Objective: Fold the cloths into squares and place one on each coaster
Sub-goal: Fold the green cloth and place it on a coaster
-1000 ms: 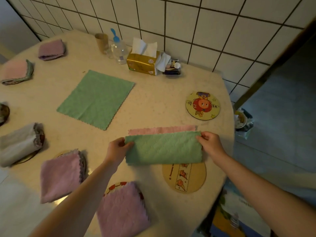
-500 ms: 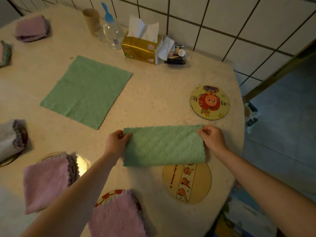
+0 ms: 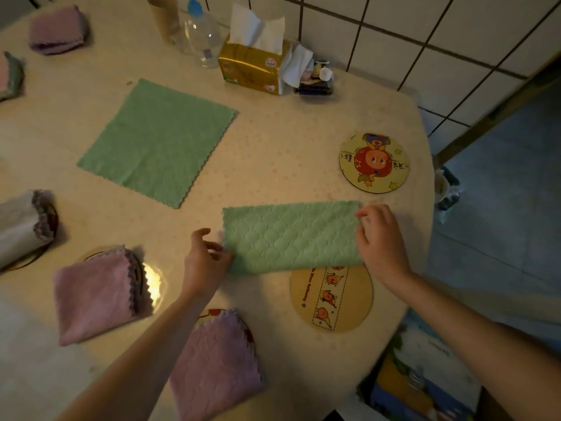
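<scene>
A green cloth folded in half [image 3: 290, 237] lies flat as a long strip on the table, its near edge overlapping a round coaster with a fruit strip [image 3: 332, 299]. My left hand [image 3: 206, 259] rests at the strip's left end with fingers spread, touching its near corner. My right hand [image 3: 381, 241] lies over the right end, fingers loosely on the cloth. A bare coaster with a red cartoon fruit [image 3: 374, 161] sits beyond. An unfolded green cloth [image 3: 158, 141] lies flat at the centre. Folded purple cloths [image 3: 94, 294] [image 3: 214, 366] cover two near coasters.
A gold tissue box [image 3: 252, 66], a clear bottle [image 3: 204, 41] and a cardboard tube [image 3: 164, 18] stand by the tiled wall. More folded cloths lie at the left: grey [image 3: 21, 226], purple [image 3: 57, 30]. The table edge [image 3: 422, 226] drops off at the right.
The top half of the cloth was laid down over the pink underside, which no longer shows. Both hands let go of the corners and now rest at the strip's ends.
</scene>
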`<state>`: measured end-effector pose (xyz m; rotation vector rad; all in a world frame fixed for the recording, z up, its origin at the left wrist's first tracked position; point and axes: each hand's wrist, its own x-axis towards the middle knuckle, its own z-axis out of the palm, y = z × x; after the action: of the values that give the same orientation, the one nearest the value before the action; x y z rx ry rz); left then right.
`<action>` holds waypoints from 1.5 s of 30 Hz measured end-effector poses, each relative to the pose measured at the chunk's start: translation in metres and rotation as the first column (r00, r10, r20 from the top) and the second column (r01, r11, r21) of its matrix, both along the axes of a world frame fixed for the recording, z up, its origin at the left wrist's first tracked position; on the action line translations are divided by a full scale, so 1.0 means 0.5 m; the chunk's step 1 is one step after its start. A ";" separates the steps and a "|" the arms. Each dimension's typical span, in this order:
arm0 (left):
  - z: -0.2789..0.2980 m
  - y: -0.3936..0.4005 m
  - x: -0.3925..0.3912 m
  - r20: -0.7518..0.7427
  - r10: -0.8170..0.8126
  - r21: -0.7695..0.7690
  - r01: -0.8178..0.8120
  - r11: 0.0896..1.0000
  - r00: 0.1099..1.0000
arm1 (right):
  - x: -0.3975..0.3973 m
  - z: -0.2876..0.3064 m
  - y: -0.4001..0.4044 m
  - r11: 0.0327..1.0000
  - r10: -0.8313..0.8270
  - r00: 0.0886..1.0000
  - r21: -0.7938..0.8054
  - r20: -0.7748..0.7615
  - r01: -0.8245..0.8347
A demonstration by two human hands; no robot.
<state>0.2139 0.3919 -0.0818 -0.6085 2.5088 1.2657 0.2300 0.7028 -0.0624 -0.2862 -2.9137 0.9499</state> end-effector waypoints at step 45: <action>-0.037 0.023 0.198 -0.064 -0.885 -0.524 0.739 0.423 0.461 | 0.176 0.043 -0.206 0.653 0.749 0.661 -0.197 0.030 -0.731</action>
<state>0.3130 0.4032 -0.1003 0.8583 2.7118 0.4136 0.3182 0.5997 -0.0411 0.9868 -3.0517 1.2849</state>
